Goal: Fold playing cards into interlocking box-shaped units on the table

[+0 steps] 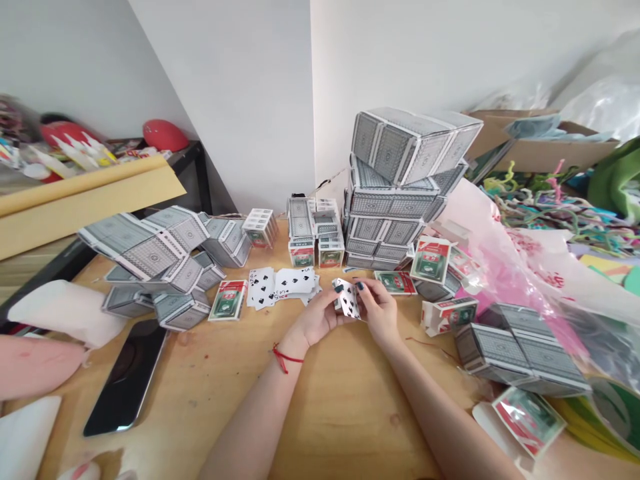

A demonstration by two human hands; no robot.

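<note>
Above the middle of the pale wooden bench (345, 407), both hands grasp a small bunch of white paper playing cards (349, 300), the front one printed with black spades. The left hand (320, 313), with a red cord bracelet (287, 359) at its wrist, holds the bunch from one side, while the right hand (381, 310) pinches it from the other, thumb and fingers closed on the edge. Just beyond the left hand, loose white spade-printed cards (295, 282) lie face up and overlapping on the bench, beside a red-and-green rectangular card box (228, 300). Farther left rests a black, glossy, flat phone (127, 377), near a heap of grey-patterned blocks (153, 250). Behind the right hand rises a tall stack of grey-patterned blocks (395, 200); an open red, white and green card box (529, 421) lies at the near right.
</note>
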